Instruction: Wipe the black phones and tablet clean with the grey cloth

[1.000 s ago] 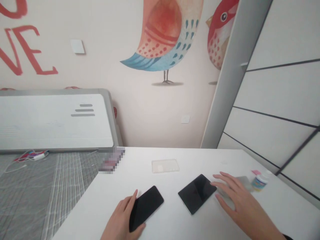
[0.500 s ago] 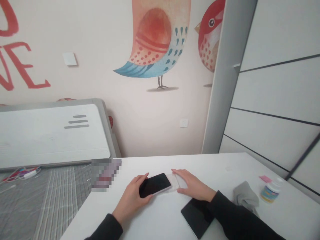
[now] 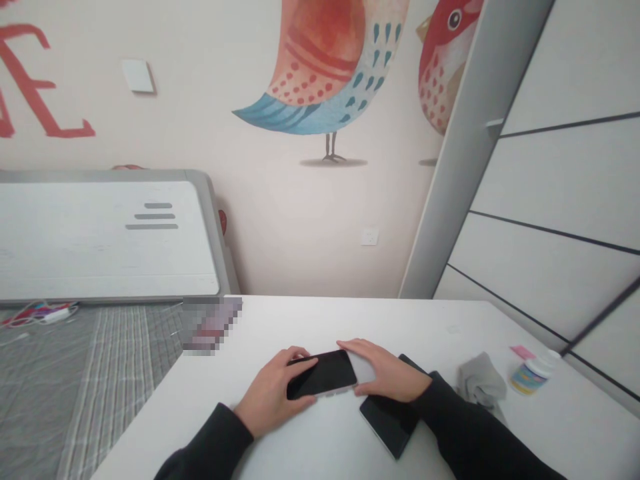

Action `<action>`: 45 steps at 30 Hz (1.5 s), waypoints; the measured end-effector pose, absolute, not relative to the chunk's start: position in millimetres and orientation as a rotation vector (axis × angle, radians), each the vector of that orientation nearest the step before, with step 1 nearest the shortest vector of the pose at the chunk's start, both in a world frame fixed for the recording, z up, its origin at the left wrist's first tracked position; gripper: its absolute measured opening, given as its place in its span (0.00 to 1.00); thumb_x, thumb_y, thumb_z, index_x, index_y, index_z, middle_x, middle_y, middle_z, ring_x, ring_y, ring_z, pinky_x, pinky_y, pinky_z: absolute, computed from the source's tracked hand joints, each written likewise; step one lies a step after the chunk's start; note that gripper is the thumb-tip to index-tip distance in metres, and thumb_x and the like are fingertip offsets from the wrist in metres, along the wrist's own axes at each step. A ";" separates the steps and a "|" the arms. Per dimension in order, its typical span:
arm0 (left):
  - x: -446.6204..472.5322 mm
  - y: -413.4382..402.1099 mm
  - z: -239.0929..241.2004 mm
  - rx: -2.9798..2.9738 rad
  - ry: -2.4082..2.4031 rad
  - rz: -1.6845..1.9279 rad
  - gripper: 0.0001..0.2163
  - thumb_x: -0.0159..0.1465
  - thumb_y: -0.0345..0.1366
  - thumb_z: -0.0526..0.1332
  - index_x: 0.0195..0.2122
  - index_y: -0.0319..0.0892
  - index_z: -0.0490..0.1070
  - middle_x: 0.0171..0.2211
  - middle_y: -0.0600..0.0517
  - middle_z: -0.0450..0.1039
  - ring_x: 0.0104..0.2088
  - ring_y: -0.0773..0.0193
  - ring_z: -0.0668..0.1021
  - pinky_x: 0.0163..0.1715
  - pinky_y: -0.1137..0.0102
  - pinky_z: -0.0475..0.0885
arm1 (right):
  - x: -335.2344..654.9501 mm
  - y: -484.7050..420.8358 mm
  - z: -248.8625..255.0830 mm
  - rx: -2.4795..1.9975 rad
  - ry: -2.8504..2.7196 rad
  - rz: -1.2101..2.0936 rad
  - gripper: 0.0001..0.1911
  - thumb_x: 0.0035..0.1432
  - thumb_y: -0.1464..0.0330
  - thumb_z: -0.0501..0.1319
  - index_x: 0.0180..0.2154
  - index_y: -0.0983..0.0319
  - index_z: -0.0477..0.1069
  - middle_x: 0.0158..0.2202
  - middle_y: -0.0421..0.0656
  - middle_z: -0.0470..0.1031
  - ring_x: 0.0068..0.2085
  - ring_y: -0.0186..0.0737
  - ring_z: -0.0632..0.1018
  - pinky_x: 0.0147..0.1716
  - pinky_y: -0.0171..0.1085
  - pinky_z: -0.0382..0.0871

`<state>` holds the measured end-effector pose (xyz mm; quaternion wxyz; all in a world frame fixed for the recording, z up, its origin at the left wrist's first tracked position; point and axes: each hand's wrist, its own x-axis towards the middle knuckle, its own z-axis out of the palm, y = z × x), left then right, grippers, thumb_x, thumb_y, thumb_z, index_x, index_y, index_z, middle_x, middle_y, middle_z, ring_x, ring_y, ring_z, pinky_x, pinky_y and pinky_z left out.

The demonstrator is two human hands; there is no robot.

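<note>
On the bench (image 3: 310,320) we pinch the phone (image 3: 323,374) between left hand (image 3: 273,398) and right hand (image 3: 387,373); a sideways slip could knock it against the second phone (image 3: 387,420).

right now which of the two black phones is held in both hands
The black phone between left hand and right hand; the other black phone lies flat under the right wrist.

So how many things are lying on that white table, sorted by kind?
Black phones: 2, one held by the left hand and right hand, one under the right wrist.
Grey cloth: 1
Small bottle: 1
Pink slip: 1
Total: 5
</note>
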<state>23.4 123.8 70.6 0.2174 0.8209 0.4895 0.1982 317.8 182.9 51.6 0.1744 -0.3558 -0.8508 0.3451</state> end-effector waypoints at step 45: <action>18.4 127.6 72.0 1.896 1.315 0.855 0.32 0.51 0.30 0.75 0.55 0.46 0.66 0.51 0.51 0.75 0.50 0.54 0.77 0.51 0.63 0.70 | 296.8 164.3 60.3 -0.982 -1.999 1.445 0.31 0.52 0.57 0.75 0.53 0.62 0.72 0.47 0.48 0.80 0.45 0.46 0.81 0.46 0.44 0.76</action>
